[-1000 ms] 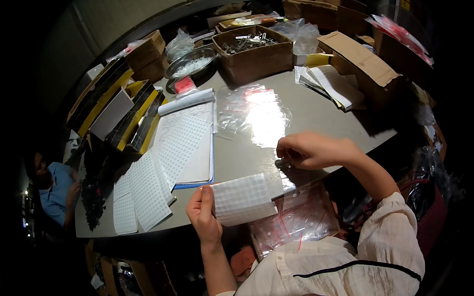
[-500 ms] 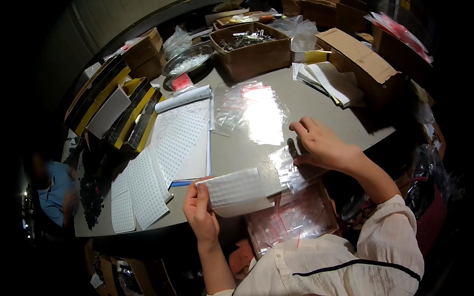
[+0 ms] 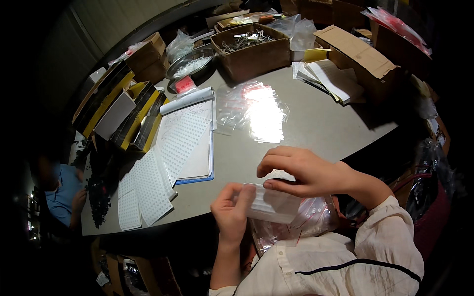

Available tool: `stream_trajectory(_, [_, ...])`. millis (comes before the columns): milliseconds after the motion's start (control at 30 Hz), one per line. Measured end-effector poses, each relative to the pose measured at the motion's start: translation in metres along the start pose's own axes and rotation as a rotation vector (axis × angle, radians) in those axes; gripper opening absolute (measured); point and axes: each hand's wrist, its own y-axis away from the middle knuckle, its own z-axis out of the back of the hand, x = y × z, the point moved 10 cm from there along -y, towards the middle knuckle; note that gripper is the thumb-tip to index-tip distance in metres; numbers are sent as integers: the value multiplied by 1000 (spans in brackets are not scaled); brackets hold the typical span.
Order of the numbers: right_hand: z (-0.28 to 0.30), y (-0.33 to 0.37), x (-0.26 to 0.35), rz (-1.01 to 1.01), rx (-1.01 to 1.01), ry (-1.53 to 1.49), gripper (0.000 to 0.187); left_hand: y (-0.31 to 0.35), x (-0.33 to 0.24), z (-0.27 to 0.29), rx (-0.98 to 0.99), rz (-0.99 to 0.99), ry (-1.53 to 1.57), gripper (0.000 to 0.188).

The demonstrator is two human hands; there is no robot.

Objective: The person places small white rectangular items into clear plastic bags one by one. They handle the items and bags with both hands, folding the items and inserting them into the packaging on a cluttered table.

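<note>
My left hand (image 3: 233, 209) pinches the left end of a white label sheet (image 3: 274, 206) between thumb and fingers, at the table's near edge. Over the sheet's upper right part curves my right hand (image 3: 308, 172). Its thumb and forefinger are apart, with no held thing visible between them. A pale, shiny patch shows in that gap, probably a clear bag. Below the sheet, a box of clear zip bags with red lines (image 3: 316, 214) rests at my lap, partly hidden. Farther back on the table lies a bright pile of clear zip bags (image 3: 264, 116).
Printed label sheets (image 3: 143, 185) and a clipboard with papers (image 3: 197, 165) lie at left. Black-and-yellow boxes (image 3: 126, 116), a bowl of white pieces (image 3: 192, 64) and a carton of metal parts (image 3: 252, 61) stand behind. A person in blue (image 3: 64, 192) sits at far left.
My left hand has moved right with the label sheet. My right hand has come down and left from the bags near the table edge to over the sheet.
</note>
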Motion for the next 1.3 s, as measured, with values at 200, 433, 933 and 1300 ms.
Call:
stream_trajectory(200, [-8,-8,-5,-71,51,37,22,4,9,-11,85,3,-75,21])
stream_trajectory(433, [-12,1,4,51,-117,417,21,-1,11,-23,153,48,-196,26])
stream_trajectory(933, [-23,0,30,424,-382,820,14,-34,35,-28,157,229,160,29])
stream_trajectory(1300, [41,-31,-111,-49,-234,362,13,-47,25,63,-166,20,-71,24])
